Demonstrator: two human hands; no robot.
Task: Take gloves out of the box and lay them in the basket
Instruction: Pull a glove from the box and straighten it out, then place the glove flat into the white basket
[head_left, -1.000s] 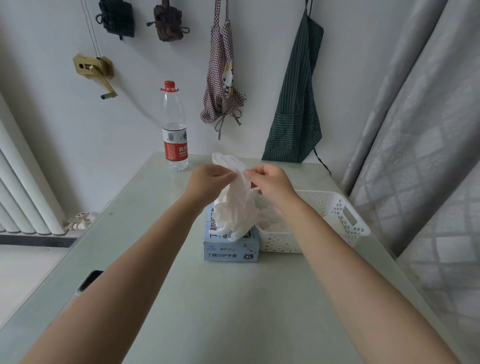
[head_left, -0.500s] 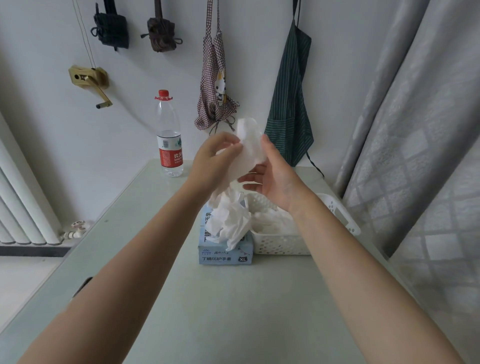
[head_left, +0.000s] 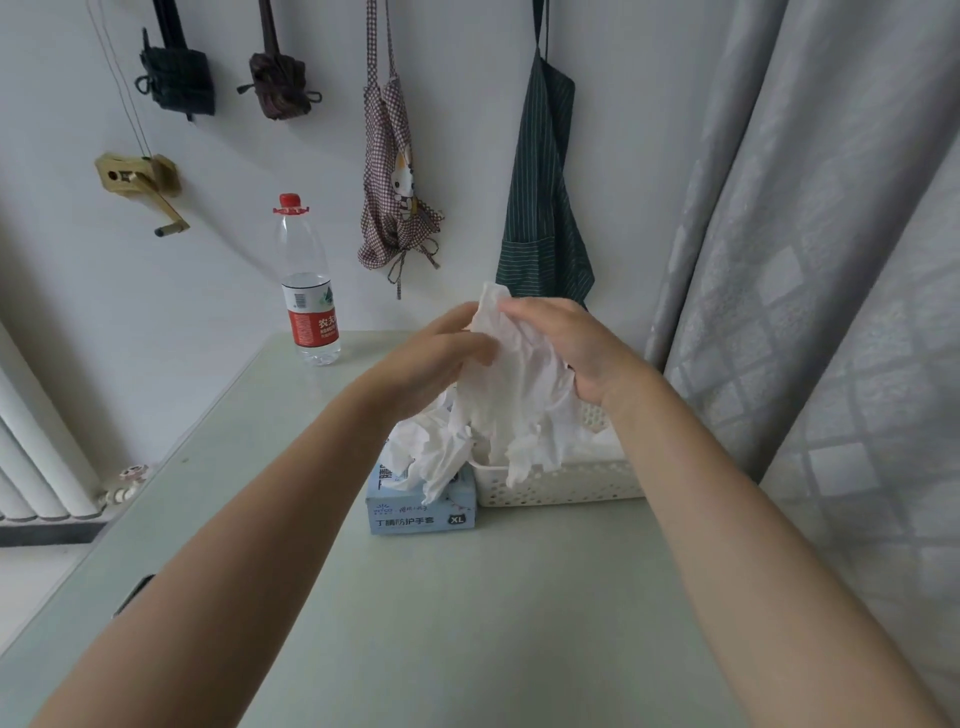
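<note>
- Above the far side of the table (head_left: 467, 597), head view: held one white glove (head_left: 511, 395) up between both hands, left hand (head_left: 436, 358) pinching its upper edge, right hand (head_left: 566, 348) curled over the top and down its right side; both grips closed on that glove, none wide.
- Hung with its limp fingers trailing over the near left corner of the basket (head_left: 561, 486), lower tips just beside the box (head_left: 421, 506) opening.
- Risk, as a judgement: could drag further gloves out with it, since a loose clump (head_left: 431, 457) stood bunched out of the box top right beside the hanging tips; thin sheets likely to cling to one another.
- Risk: could drape half over the basket rim rather than lie inside, if released from this height while crumpled.
- Risk: could shift the light box sideways if the clump snagged; box and basket sat touching or nearly so, cannot tell which.
- Box: pale blue carton marked XL, white gloves spilling from its top slot.
- Basket: white perforated plastic, some white gloves already inside; count not readable, far end hidden behind the right forearm.
- Elsewhere: water bottle (head_left: 307, 291) upright at the table's far left, well apart; aprons on the wall.
</note>
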